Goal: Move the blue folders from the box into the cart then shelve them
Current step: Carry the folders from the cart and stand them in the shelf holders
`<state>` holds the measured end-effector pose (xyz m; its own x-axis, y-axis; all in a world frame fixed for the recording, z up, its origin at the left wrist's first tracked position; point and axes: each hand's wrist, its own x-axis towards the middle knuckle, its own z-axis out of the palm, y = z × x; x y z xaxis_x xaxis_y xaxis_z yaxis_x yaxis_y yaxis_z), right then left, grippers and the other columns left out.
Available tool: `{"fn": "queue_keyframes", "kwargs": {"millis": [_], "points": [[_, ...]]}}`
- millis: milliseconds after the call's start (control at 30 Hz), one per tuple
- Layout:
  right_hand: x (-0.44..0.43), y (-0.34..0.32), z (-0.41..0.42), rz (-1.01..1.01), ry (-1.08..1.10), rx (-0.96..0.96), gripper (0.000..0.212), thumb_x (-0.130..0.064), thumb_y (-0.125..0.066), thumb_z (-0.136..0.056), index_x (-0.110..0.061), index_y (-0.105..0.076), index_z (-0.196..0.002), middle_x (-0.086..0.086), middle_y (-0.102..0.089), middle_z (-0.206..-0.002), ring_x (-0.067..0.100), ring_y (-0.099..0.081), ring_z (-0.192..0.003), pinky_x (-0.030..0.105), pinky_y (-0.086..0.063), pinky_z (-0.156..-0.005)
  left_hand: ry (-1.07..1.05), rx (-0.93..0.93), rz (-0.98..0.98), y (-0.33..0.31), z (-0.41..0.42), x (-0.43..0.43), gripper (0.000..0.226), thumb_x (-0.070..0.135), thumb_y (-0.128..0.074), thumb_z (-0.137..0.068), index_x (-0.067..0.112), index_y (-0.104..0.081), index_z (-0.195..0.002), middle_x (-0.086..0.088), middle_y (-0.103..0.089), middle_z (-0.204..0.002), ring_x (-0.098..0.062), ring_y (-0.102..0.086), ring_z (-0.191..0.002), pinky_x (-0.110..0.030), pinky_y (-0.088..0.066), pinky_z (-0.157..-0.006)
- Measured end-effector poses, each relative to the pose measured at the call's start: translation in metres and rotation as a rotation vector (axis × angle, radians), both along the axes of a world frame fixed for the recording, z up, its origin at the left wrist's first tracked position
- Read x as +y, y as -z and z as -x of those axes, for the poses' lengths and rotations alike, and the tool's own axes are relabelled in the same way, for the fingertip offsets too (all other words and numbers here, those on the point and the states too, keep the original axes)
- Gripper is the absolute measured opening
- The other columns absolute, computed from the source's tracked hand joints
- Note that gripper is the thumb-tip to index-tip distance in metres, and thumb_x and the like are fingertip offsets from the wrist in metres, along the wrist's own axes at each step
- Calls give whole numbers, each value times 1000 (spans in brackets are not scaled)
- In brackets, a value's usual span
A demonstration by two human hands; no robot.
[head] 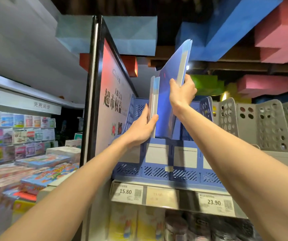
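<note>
- Shop shelving fills the view, with a blue file rack (pixel 167 173) standing on a high shelf. Price labels (pixel 125 192) run along the shelf edge below both hands.
- A sign panel (pixel 112 94) rises just to the left of the grip, and grey racks (pixel 270 126) stand well off to its right.
- The left hand (pixel 144 126) is closed around the near edge of the upright folders (pixel 154 94). Its thumb lies on the side facing the right hand and its fingers on the far side.
- These upright folders stand in the rack's left slot, directly above the left hand. The hold looks meant to steady them and press them aside so the slot has room.
- The right hand (pixel 181 94) is closed around the lower edge of the tilted folders (pixel 172 66). The thumb is in front and the fingers are wrapped behind, out of sight.
- This bunch fans up and away from the right hand. Its bottom corner dips into the rack between the two hands, beside the upright folders; whether the two bunches touch cannot be told.
- The tilt probably lets the lower corner enter first before the bunch is swung upright against the others.
- By this reading the shelving step is under way.
- Neither the box nor the cart is in view.
- One risk is that the slick covers slip apart in the right hand, since it grips them low.
</note>
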<state>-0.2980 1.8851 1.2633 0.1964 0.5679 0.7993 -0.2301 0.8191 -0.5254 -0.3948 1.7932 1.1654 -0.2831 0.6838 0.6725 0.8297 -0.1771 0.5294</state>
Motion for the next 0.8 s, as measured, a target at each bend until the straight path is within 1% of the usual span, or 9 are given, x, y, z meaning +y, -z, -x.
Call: {"fn": "queue_keyframes", "kwargs": {"millis": [133, 267, 333, 400, 467, 533, 633, 700, 800], "points": [[7, 4, 7, -2, -78, 29, 21, -30, -61, -95, -14, -69, -106, 0, -70, -98, 17, -56, -87, 30, -48, -78, 51, -26, -5, 0, 0, -3, 70, 50, -32, -107, 28, 8, -160, 15, -4, -167, -9, -13, -153, -30, -11, -122], [10, 7, 12, -49, -105, 9, 25, -30, -58, -98, -15, -68, -115, -4, -67, -102, 10, -53, -85, 21, -40, -75, 48, -20, -13, 1, -2, -2, 69, 50, -32, -107, 29, 7, -160, 14, -6, -167, -10, -14, -153, -30, -12, -121], [9, 9, 14, -88, -104, -9, 25, -30, -57, -99, -15, -68, -116, -6, -66, -101, 7, -51, -80, 17, -35, -71, 37, -21, -9, 0, -1, -1, 68, 50, -31, -107, 30, 7, -160, 13, -6, -167, -12, -15, -153, -31, -12, -121], [8, 12, 17, -81, -121, -18, 29, -35, -56, -99, -17, -66, -120, -6, -66, -105, 9, -51, -86, 14, -33, -71, 37, -28, -13, 1, 0, -1, 69, 52, -30, -106, 31, 8, -160, 12, -6, -167, -13, -14, -153, -35, -11, -123], [10, 14, 18, -49, -147, -32, 34, -41, -54, -100, -19, -66, -122, -3, -66, -112, 11, -50, -96, 19, -36, -79, 23, -27, -6, 2, 1, -1, 69, 53, -29, -106, 30, 8, -160, 12, -4, -167, -12, -13, -154, -36, -11, -123], [12, 12, 16, -41, -157, -68, 35, -44, -53, -100, -18, -66, -120, 0, -67, -115, 14, -51, -102, 24, -36, -81, 15, -21, -4, 3, 1, -1, 69, 54, -28, -106, 30, 8, -160, 13, -3, -167, -12, -12, -154, -37, -11, -124], [13, 8, 16, -61, -187, -139, 36, -43, -52, -100, -16, -66, -119, 1, -69, -112, 17, -58, -102, 24, -38, -80, 26, -18, -9, 2, -1, -1, 70, 55, -29, -106, 30, 9, -160, 12, -3, -167, -13, -12, -154, -40, -11, -126], [11, 6, 19, -63, -202, -158, 35, -43, -53, -100, -16, -66, -117, 0, -69, -109, 16, -59, -101, 28, -43, -82, 24, -37, 1, 1, 1, 2, 73, 57, -32, -104, 31, 8, -160, 12, -3, -167, -13, -12, -154, -41, -11, -126], [9, 5, 25, -46, -247, -199, 41, -48, -53, -98, -15, -65, -120, 2, -68, -112, 17, -59, -106, 30, -45, -86, 82, -57, 0, 1, 6, 2, 95, 70, -48, -92, 34, 7, -160, 17, -5, -167, -9, -14, -153, -42, -15, -126]]}}
